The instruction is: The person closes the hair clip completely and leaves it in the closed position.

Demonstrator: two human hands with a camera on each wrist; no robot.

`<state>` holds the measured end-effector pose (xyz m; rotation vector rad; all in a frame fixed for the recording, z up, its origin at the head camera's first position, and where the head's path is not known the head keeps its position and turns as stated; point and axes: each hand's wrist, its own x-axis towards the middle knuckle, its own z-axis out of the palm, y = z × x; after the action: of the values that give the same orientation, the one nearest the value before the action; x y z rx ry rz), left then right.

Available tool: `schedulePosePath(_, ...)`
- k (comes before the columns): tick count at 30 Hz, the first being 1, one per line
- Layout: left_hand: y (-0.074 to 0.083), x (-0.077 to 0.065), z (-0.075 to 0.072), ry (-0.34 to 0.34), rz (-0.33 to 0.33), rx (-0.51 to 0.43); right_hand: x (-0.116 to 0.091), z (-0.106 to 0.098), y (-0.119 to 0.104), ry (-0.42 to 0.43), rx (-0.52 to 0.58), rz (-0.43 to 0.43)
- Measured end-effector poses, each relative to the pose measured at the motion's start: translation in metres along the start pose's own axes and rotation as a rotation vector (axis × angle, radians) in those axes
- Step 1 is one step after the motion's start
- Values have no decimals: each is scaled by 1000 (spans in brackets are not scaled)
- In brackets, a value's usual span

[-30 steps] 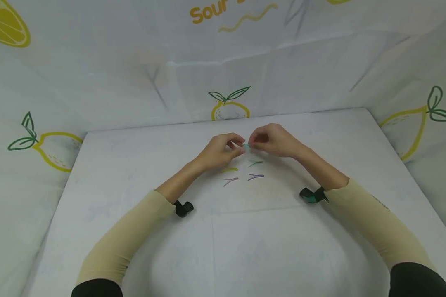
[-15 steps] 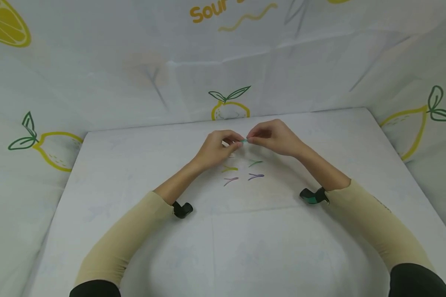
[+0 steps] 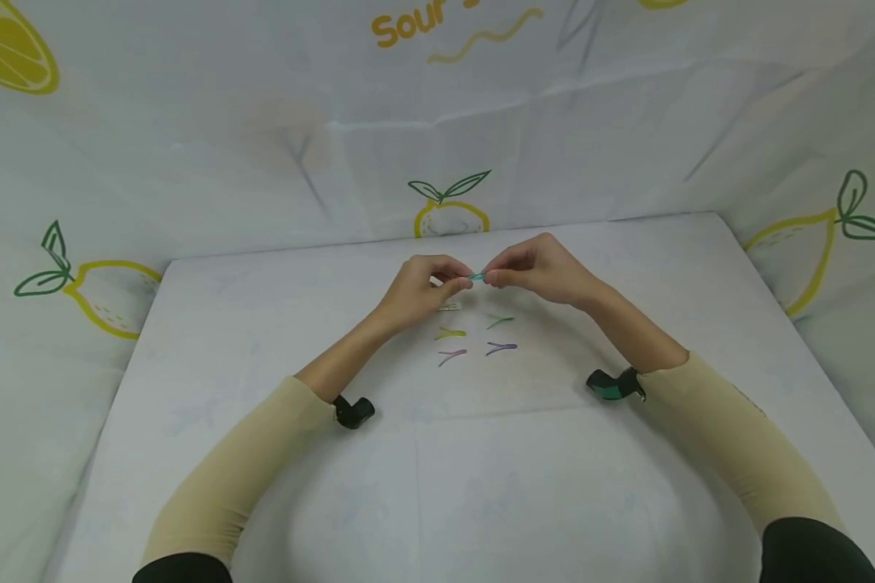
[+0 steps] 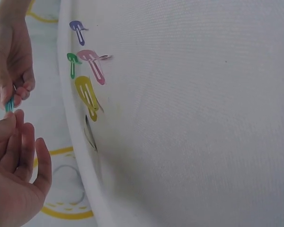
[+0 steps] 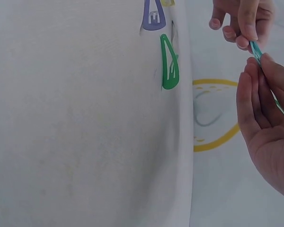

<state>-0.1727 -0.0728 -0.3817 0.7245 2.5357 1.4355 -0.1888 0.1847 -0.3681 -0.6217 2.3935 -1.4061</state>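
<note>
A teal snap hair clip (image 3: 477, 277) is held above the far part of the table, pinched from both sides. My left hand (image 3: 424, 287) grips its left end between thumb and fingertips, while my right hand (image 3: 543, 267) pinches the right end. Fingers cover much of the clip (image 5: 256, 51). Below the hands lie a pale clip (image 3: 449, 307), a yellow clip (image 4: 86, 97), a green clip (image 5: 169, 66), a pink clip (image 4: 93, 66) and a purple clip (image 3: 501, 348). The yellow, pink, green and purple ones have their arms sprung apart.
A white cloth covers the table (image 3: 496, 478), whose far edge runs just beyond the hands. Behind it hangs a white curtain (image 3: 248, 178) printed with lemons. Black wrist cameras sit at both sleeve cuffs.
Both hands have risen slightly away from me with the teal clip, the left also shifting a little left. The pale clip, earlier hidden by the left hand, now shows. The other clips lie unmoved.
</note>
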Motion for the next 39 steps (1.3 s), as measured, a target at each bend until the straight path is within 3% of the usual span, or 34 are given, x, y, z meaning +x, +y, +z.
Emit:
schedulePosePath(19,5,0,-4,-45,18,2,2,-3,6,-55,85,-12)
schedulePosePath(27,1,-1,-3,-18,10,-35,2,-1,7,-49,93,-12)
schedulePosePath(34,0,-2,-4,16,36,2,3,-1,5,-54,99,-7)
schedulePosePath(39,0,-3,-4,29,58,-23,3,0,4,-53,100,2)
